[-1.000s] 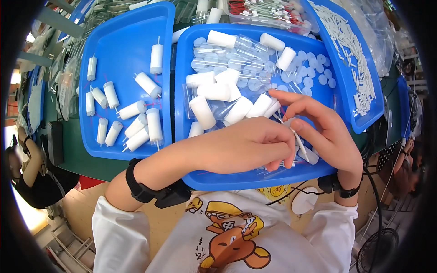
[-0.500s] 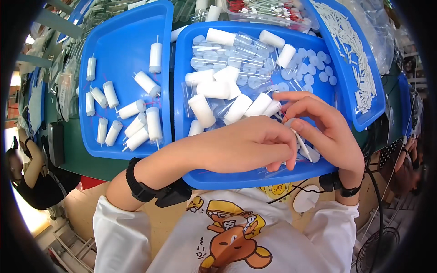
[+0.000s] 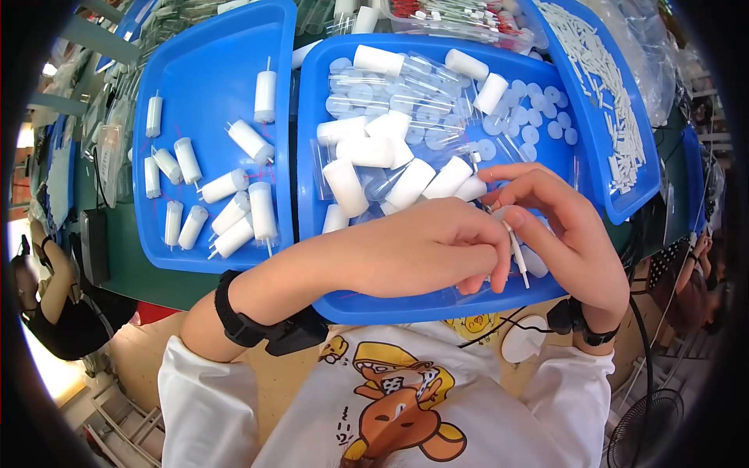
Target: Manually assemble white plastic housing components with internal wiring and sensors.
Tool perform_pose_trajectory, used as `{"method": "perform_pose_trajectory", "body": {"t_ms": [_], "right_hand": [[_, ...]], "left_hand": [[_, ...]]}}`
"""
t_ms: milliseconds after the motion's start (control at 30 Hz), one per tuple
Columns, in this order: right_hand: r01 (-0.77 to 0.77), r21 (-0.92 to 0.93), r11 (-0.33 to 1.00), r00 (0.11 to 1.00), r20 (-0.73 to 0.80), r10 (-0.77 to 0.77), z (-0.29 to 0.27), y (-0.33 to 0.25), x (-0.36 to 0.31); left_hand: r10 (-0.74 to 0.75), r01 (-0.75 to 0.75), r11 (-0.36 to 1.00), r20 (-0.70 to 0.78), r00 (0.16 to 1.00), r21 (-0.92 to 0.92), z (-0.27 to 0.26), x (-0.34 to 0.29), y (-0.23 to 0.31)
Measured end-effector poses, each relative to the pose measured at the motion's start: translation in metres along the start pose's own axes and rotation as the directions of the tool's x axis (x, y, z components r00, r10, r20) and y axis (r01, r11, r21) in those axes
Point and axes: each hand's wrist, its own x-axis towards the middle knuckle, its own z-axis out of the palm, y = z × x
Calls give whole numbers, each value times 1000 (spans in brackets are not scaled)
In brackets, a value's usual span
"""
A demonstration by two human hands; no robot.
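Observation:
Both hands work close together over the near right part of the middle blue tray (image 3: 307, 168). Between its thumb and fingers, my right hand (image 3: 573, 234) pinches a translucent disc, largely covered by the fingers, with a thin white stick (image 3: 518, 256) pointing down from it. Bent across the tray from the left, my left hand (image 3: 433, 246) has its fingers curled in beside the stick; its fingertips and whatever they hold are hidden. White foam-like cylinders (image 3: 365, 152) lie just beyond my hands, among clear plastic tubes (image 3: 425, 86) and loose translucent discs (image 3: 515, 118).
A left blue tray (image 3: 195, 70) holds several white cylinders with translucent end caps (image 3: 264, 214) and thin sticks poking out. At the far right, another blue tray (image 3: 651, 175) carries small white sticks (image 3: 601, 86). A clear container (image 3: 468, 27) of red-and-white parts stands behind.
My right hand has shifted slightly right and down. The white stick in it has swung a little more upright. My left hand is almost still.

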Motion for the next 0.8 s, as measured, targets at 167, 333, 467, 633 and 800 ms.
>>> {"method": "perform_pose_trajectory", "body": {"t_ms": [167,333,467,633,800], "right_hand": [[-93,-89,992,994,-67,87,-2,-13,-3],[61,22,998,997,-45,-60,1,-16,5],[11,130,991,992,120,-26,3,-18,13],[-78,170,982,986,160,51,-3,-20,18],[-170,220,961,957,268,108,-9,-16,28]], "left_hand": [[2,-1,1000,8,1000,-19,-2,0,4],[100,-100,995,22,995,-4,-2,2,-6],[58,-57,997,-14,998,42,0,0,0],[36,-36,996,-2,999,88,-1,-1,3],[42,-44,992,16,999,116,-1,-1,1]]}}
